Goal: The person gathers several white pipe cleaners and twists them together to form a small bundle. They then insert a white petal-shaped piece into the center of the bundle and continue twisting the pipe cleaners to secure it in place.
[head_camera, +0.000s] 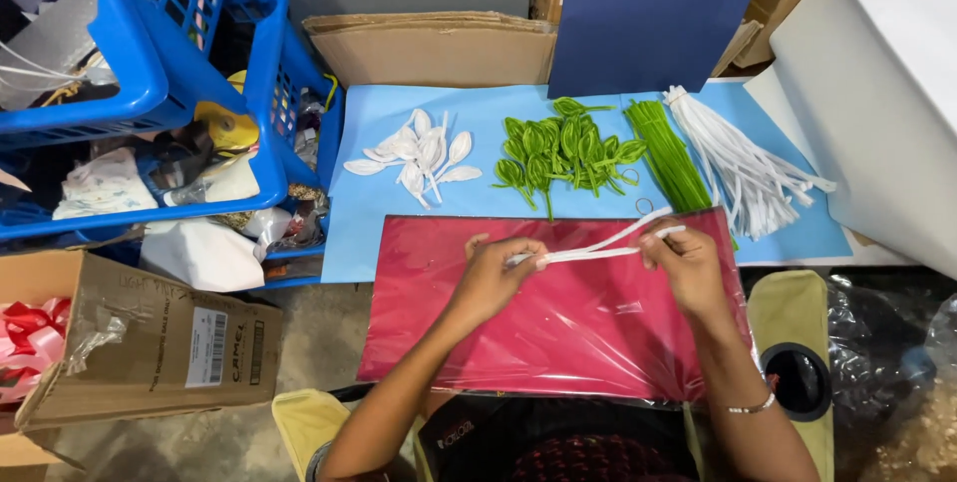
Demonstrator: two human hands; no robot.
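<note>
The left hand [495, 273] and right hand [686, 261] each pinch an end of white pipe cleaners [590, 247], stretched between them above a red plastic-wrapped sheet [558, 332]. The stems look light, fuzzy and easily bent, so gripping near the ends suits them. Farther off lie white petal shapes [419, 155], green leaf loops [558, 148] and straight bundles on blue paper [369, 213].
</note>
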